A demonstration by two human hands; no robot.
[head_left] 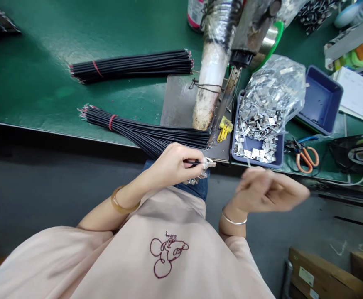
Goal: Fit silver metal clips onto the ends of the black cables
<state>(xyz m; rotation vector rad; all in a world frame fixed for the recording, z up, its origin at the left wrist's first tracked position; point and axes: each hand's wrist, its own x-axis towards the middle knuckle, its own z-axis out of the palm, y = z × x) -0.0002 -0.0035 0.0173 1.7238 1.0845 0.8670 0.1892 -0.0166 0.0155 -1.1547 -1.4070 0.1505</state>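
My left hand point(178, 164) is closed around black cables just in front of the bench edge. Silvery metal connectors point(211, 164) stick out past its thumb and fingers, and more hang beneath. Behind this hand, a cable bundle point(144, 131) with a red band lies over the edge. My right hand point(267, 189), blurred by motion, is curled in a pinch in front of the blue tray point(234, 143). A thin pale strand rises at its fingertips; what it grips is unclear. Loose metal connectors point(261, 128) and a clear bag point(275, 83) fill the tray.
A second banded cable bundle point(138, 66) lies farther back. A clamped soldering tool point(228, 95) and a plastic-wrapped tube point(211, 79) slope over a metal plate point(175, 99). Orange-handled cutters point(307, 160), another blue tray point(324, 97) and a wire spool point(268, 45) are at right.
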